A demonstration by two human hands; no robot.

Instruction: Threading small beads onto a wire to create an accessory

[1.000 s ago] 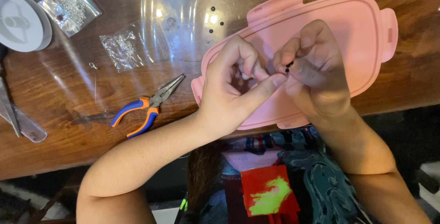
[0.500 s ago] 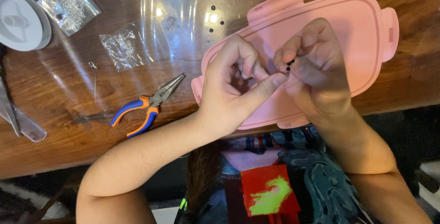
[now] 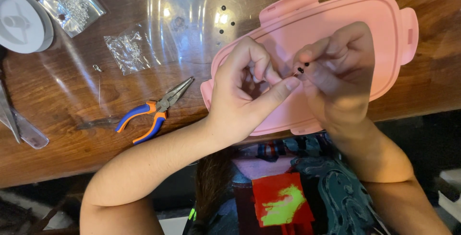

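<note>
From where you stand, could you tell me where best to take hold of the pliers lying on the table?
Probably by the blue-and-orange handles of the pliers, coming from the near left. They splay toward the table's near edge, while the thin metal nose points toward the pink lid and both hands.

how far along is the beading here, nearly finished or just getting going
It looks early. Done: supplies are set out, with pliers, two clear packets and a white spool on the wooden table. In hand: the left hand and right hand pinch tiny dark beads over the pink lid. Left: loose beads remain; no finished strand shows.
</note>
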